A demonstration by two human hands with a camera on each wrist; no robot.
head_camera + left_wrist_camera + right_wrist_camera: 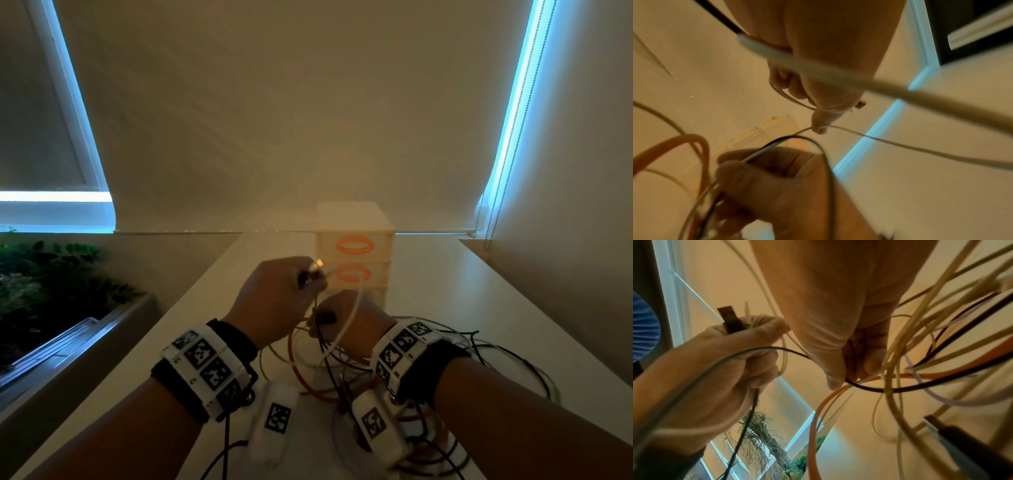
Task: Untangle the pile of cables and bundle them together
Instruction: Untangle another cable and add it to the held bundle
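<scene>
Both hands are raised over the white table (445, 291). My left hand (301, 284) grips a small bunch of cable ends: a black plug (729, 319) and a metal connector (861, 104) stick out of the fist, and its fingertips pinch a thin white cable (900, 144). Just below and to the right, my right hand (337, 317) pinches black, white and orange strands (851, 379). From both hands a tangle of cables (394, 370) hangs to the table: an orange loop (294, 366), white loops and thin black ones.
A white drawer unit (354, 222) with orange ring handles stands just beyond the hands. Behind it hangs a roller blind (308, 120), with its bead chain (503, 178) at the right. The table's left edge drops toward a window ledge with plants (51, 274).
</scene>
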